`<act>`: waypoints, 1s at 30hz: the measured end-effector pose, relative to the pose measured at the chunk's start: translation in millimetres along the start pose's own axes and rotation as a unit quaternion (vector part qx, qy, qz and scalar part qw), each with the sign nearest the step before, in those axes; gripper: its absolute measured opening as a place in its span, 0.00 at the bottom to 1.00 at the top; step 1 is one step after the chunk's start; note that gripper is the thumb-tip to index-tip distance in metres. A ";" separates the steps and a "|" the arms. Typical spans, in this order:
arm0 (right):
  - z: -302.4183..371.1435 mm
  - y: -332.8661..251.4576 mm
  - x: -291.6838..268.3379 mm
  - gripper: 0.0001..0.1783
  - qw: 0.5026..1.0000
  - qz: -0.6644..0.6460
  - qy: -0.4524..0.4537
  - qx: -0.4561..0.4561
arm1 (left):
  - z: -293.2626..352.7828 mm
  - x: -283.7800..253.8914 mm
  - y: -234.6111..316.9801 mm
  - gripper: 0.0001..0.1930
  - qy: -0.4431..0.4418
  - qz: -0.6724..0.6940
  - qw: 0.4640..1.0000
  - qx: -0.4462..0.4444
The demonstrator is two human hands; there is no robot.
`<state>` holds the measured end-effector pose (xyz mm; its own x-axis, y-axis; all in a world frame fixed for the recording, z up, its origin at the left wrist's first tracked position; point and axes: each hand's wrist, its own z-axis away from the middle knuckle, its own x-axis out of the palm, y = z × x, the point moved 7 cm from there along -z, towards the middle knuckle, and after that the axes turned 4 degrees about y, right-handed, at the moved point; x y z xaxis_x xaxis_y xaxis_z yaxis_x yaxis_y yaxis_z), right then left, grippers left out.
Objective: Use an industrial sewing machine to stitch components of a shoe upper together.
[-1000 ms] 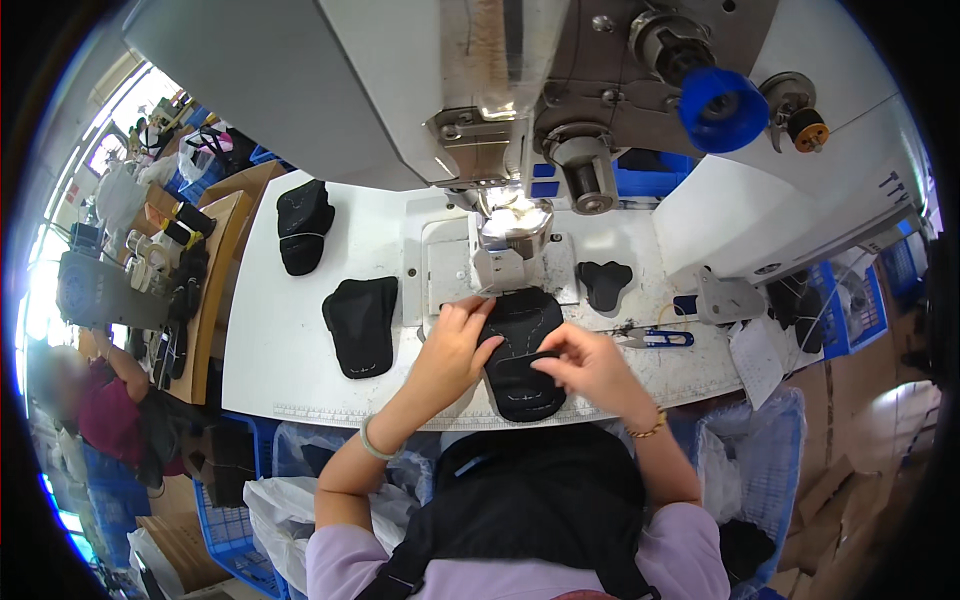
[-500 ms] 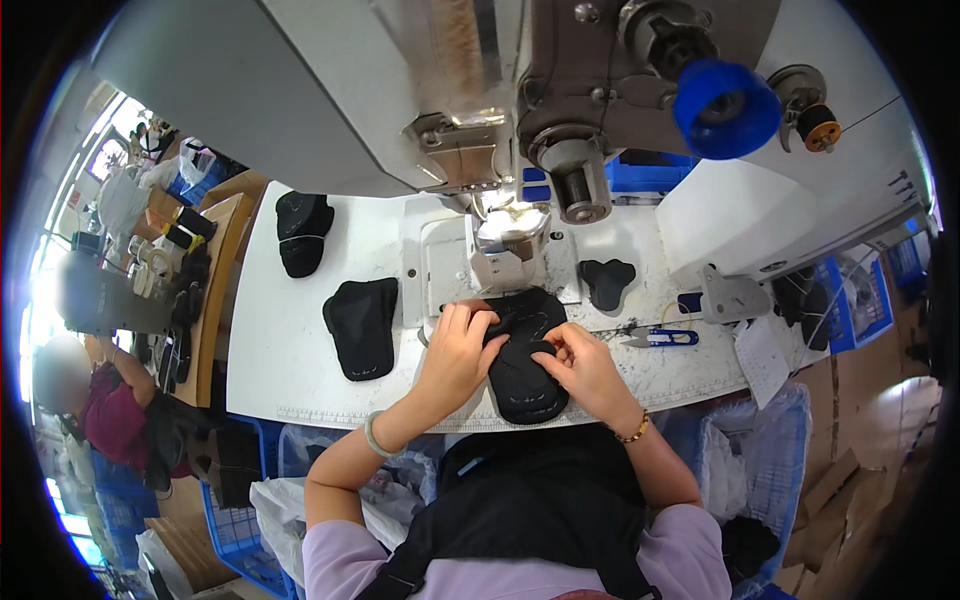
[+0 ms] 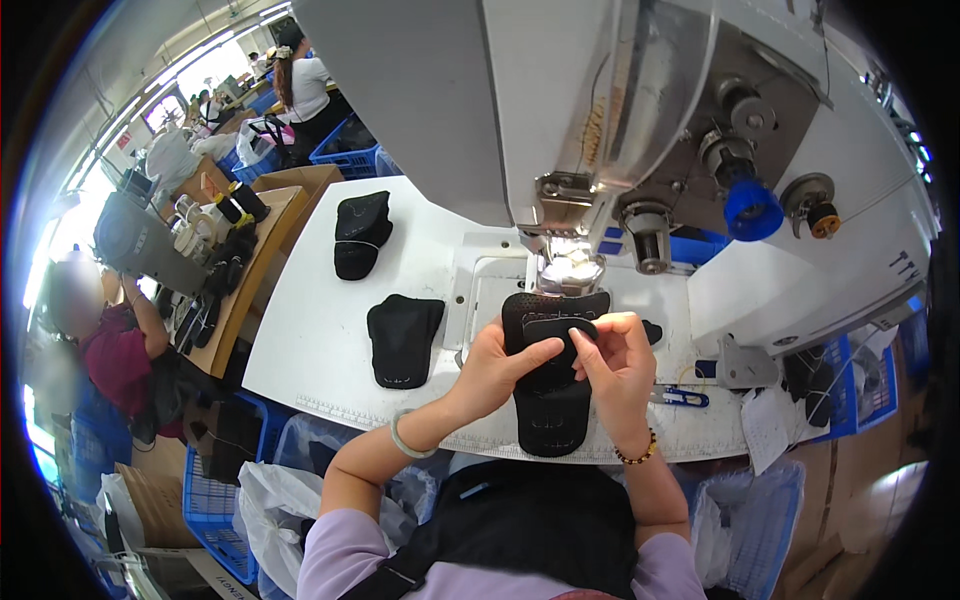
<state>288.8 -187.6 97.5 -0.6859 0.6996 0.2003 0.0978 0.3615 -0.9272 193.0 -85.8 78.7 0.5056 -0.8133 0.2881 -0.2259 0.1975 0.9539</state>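
A black padded fabric piece [image 3: 553,425], with light stitch marks, is held at the table's front edge below the sewing machine head [image 3: 570,265]. My left hand [image 3: 497,368] grips its left side, thumb pressed across the front. My right hand [image 3: 618,365] pinches the rounded edge of a smaller black piece [image 3: 548,328] lying over the padded one; whether the two are joined I cannot tell. Left of my hands lies another black padded piece [image 3: 404,342]. Behind that is a banded stack of black pieces [image 3: 361,236]. Another small black piece [image 3: 652,332] is mostly hidden behind my right hand.
Blue-handled thread snips [image 3: 682,397] lie right of my right hand, beside a white paper tag [image 3: 767,432]. Lined blue crates [image 3: 765,520] stand below the table's edge. To the left, a person in a dark red top [image 3: 112,360] works at another machine.
The view has tilted and shifted. My right hand has moved up with the smaller black piece's edge, which now stands out over the padded piece. My left hand keeps its grip.
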 end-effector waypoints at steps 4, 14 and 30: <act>-4.4 0.2 3.8 0.11 1.000 -0.018 0.023 0.008 | -0.9 1.6 6.1 0.11 0.053 -0.034 0.998 0.024; -11.8 8.2 3.8 0.14 0.998 -0.023 0.030 0.040 | -4.6 -3.7 4.5 0.11 0.084 -0.055 0.995 0.018; 19.6 -40.0 14.1 0.22 0.717 0.435 -0.068 -0.541 | 0.3 -6.7 23.1 0.11 0.161 0.076 0.984 0.011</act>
<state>261.1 -204.2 131.2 -0.0836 0.9103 -0.4055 0.9822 0.1440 0.1207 184.2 -76.0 98.8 0.7012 -0.5587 0.4430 -0.3356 0.2897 0.8964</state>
